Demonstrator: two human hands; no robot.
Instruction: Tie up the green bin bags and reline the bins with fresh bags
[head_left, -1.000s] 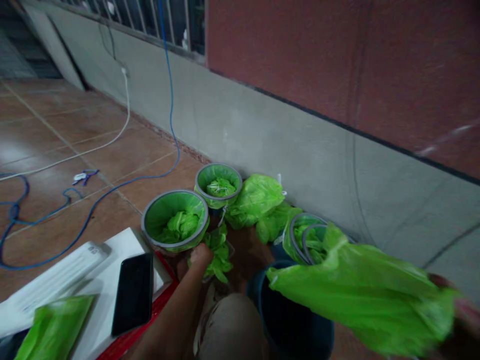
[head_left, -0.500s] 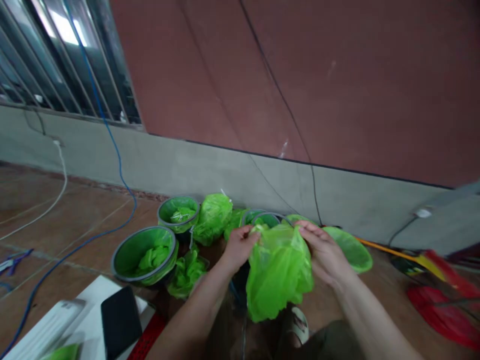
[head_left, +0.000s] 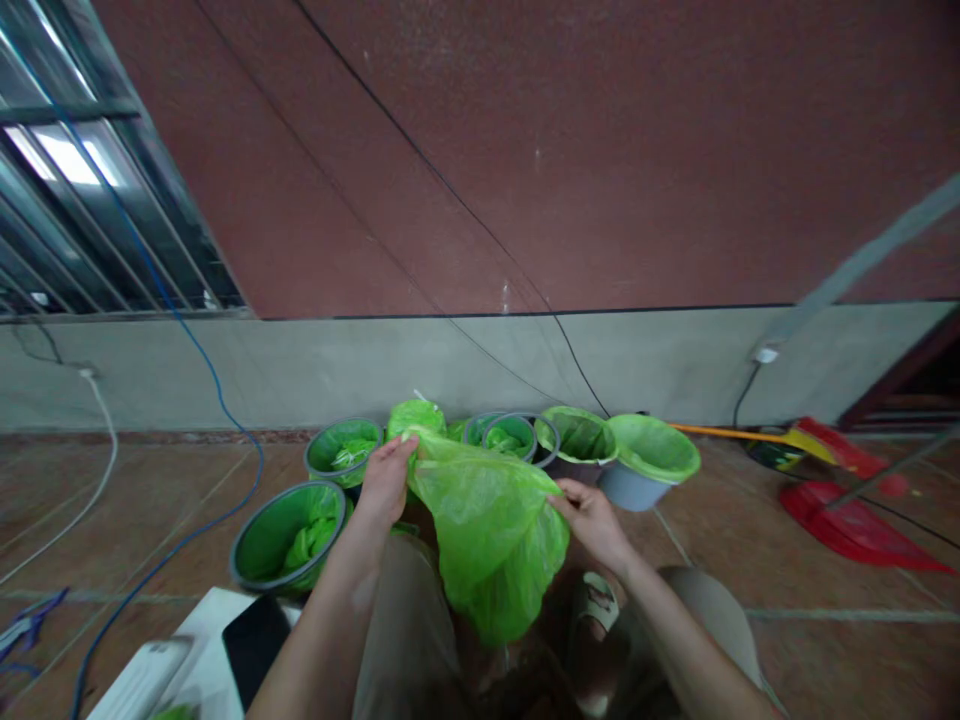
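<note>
We saw a red dustpan (head_left: 814, 515) on the tiled floor (head_left: 832, 590) at right, a blue cable (head_left: 260, 462) hanging across the barred window (head_left: 112, 220), and a black smartphone (head_left: 255, 640) on a white box (head_left: 206, 675).

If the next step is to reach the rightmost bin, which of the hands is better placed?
Probably the right hand: it is nearer to the rightmost bin, while the left hand is farther across. Both hands hold the green bag.

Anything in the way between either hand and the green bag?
Nothing visible. The left hand holds the green bag at its upper left corner, the right hand at its right edge. The lined bins stand beyond, near the wall.
</note>
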